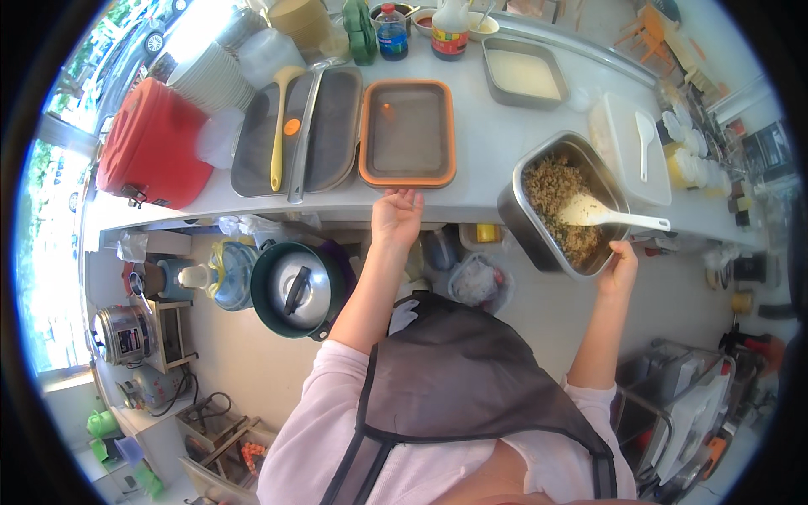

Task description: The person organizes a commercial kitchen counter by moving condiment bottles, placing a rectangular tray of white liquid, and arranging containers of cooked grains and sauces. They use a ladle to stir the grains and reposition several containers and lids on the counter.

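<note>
My right hand (618, 266) grips the near right rim of a deep stainless steel pan (536, 237), which is tilted at the counter's front edge. Inside lies a crumbly brown cooked mixture (555, 183) with green bits. A white plastic rice paddle (609, 216) rests in it, handle over the right rim. My left hand (398, 218) is palm up, its fingertips at the front edge of a rectangular container with an orange-rimmed translucent lid (410, 136). Whether the fingers press on that edge cannot be told. Left of it is a dark-lidded tray (259, 148) bearing a yellow spoon (278, 132) and a metal ladle (306, 132).
A red lidded bucket (158, 148) and stacked bowls (211, 79) stand left. Sauce bottles (449, 35) line the back. A metal tray with pale contents (525, 72) and a white-lidded box (631, 151) are right. Below the counter sits a green pot (297, 290).
</note>
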{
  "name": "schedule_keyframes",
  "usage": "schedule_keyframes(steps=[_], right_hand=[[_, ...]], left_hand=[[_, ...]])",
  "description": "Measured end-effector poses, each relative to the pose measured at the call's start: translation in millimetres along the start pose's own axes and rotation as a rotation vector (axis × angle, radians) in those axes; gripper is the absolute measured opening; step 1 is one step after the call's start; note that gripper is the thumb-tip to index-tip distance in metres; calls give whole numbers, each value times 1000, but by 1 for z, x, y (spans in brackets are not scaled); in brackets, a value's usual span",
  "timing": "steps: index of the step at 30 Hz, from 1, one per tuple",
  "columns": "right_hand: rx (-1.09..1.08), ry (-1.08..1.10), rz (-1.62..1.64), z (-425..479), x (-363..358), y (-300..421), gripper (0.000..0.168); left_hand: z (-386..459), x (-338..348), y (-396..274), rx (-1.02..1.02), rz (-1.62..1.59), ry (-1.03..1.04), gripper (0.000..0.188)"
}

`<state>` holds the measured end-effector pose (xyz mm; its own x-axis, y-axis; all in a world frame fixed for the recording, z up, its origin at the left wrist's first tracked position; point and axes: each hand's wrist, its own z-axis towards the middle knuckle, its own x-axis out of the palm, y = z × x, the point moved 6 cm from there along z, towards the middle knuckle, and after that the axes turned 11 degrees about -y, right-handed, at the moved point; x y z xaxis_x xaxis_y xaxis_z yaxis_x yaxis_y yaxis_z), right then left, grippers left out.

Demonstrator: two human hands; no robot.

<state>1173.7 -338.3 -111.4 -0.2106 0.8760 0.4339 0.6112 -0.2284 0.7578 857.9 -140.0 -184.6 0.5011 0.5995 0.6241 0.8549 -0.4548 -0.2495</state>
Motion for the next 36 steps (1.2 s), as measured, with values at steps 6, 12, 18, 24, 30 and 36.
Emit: schedule_keyframes(steps=[6, 12, 18, 24, 30, 36], right_hand=[[-14, -6, -6, -13, -11, -2, 37], [16, 25, -14, -18, -8, -5, 36], [19, -14, -30, -20, -8, -7, 34], [34, -7, -44, -20, -9, -9, 32], [23, 45, -89, -23, 28, 4, 25], [-50, 167, -150, 24, 101, 32, 15]], left_hand=[[-7, 5, -1, -22, 82, 7, 55], [-23, -3, -1, -26, 169, -87, 55], [-35, -11, -2, -23, 239, -68, 64], [-42, -14, -3, 7, 226, -60, 67], [-42, -24, -6, 33, 251, -16, 66], [-45, -27, -12, 42, 322, 31, 66]])
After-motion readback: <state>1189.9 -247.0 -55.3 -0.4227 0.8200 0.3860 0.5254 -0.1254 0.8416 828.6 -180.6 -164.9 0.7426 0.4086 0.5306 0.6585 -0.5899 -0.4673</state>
